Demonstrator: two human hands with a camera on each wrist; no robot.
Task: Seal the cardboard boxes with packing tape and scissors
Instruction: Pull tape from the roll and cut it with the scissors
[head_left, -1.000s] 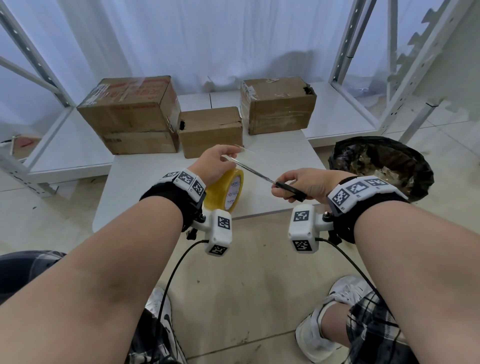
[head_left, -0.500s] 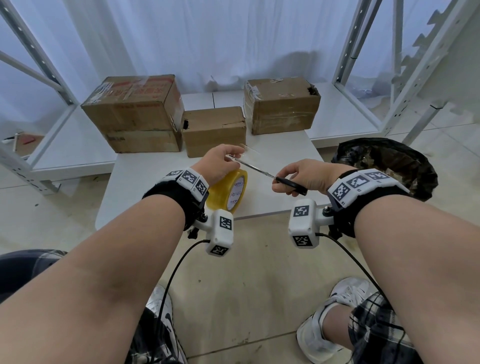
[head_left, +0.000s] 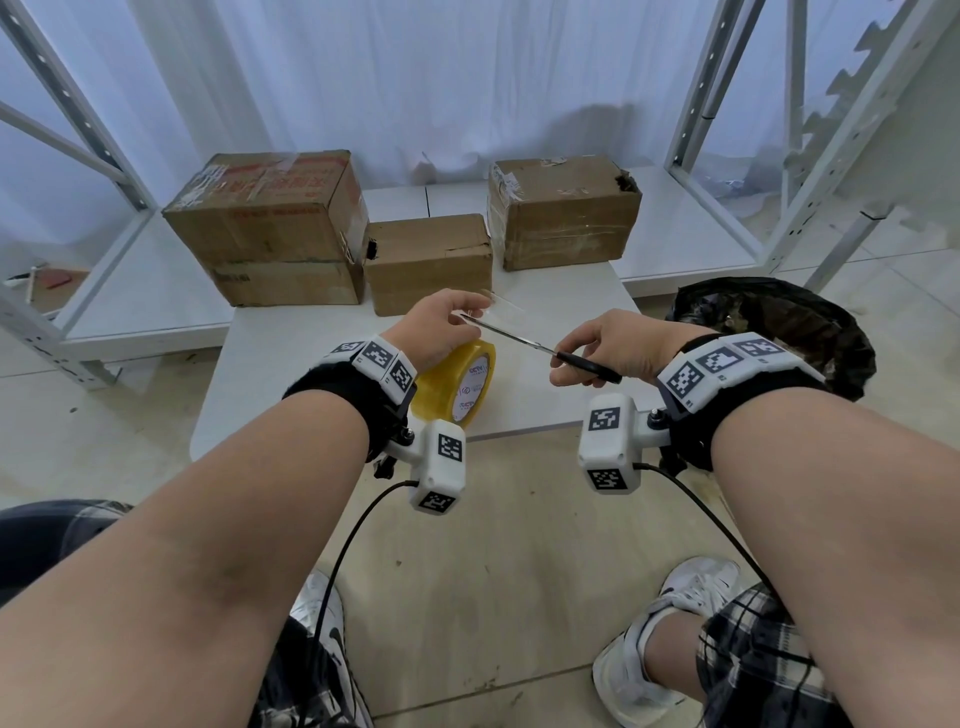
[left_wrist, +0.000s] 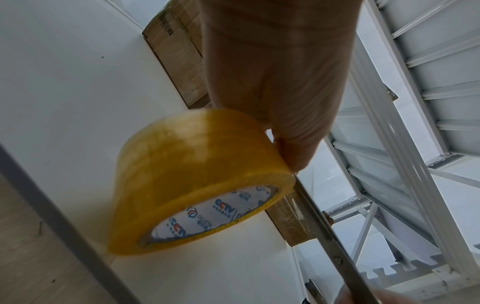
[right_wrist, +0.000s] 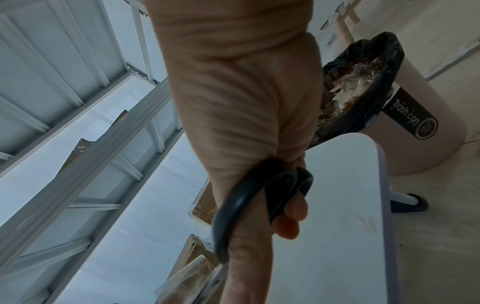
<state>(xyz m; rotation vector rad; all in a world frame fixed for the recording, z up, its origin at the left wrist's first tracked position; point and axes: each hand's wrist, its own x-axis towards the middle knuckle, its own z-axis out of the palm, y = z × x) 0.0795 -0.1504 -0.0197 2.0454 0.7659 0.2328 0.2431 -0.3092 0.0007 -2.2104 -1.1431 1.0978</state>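
Note:
My left hand (head_left: 441, 327) pinches a clear strip of tape (head_left: 501, 306) pulled from the yellow tape roll (head_left: 457, 384), which sits just below the hand at the table's front edge. In the left wrist view the fingertips (left_wrist: 293, 160) touch the tape roll (left_wrist: 197, 181). My right hand (head_left: 608, 348) grips the black handles of the scissors (head_left: 587, 366); the scissors' handles (right_wrist: 259, 191) show in the right wrist view. The scissor blades (head_left: 509, 338) reach left to the strip by my left fingers. Three cardboard boxes stand at the back: a large one (head_left: 265, 223), a small one (head_left: 428, 260) and a medium one (head_left: 563, 208).
The white table (head_left: 291, 364) carries the boxes. A trash can (head_left: 769, 332) lined with a black bag stands right of the table. White metal shelving (head_left: 727, 156) rises on both sides. My legs and shoes are on the floor below.
My right hand with the scissors has risen slightly. The blades stay at the tape strip and the left hand keeps its pinch.

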